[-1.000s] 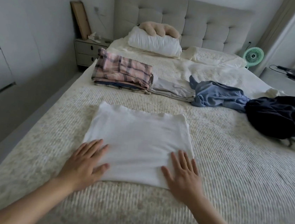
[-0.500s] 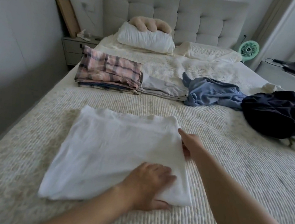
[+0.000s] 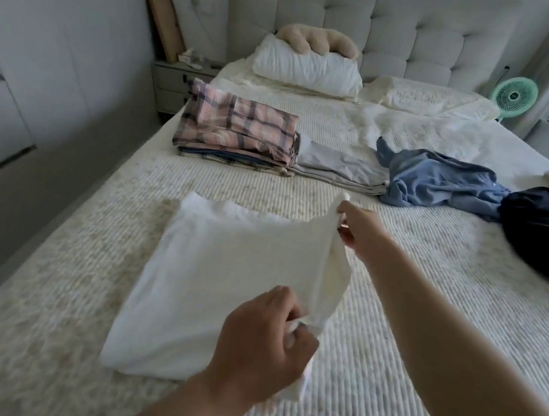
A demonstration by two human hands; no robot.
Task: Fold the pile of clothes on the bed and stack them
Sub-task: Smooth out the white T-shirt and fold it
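Both my hands pinch right edge of white garment [image 3: 225, 270], left hand [image 3: 260, 346] near corner, right hand [image 3: 357, 232] far corner, lifting it for next fold leftward

Light: soft, even daylight, brighter toward the right side.
Shadows: faint, diffuse.
Glare: none strong.
Blur: slight motion softness on both forearms.
Distortion: wide-angle bowing at frame edges.

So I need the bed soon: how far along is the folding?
Done: a folded stack topped by the plaid garment, with a grey folded piece beside it. In hand: the left hand and right hand pinch the white shirt's right edge, lifting it. Left: the blue garment and dark garment, both crumpled.
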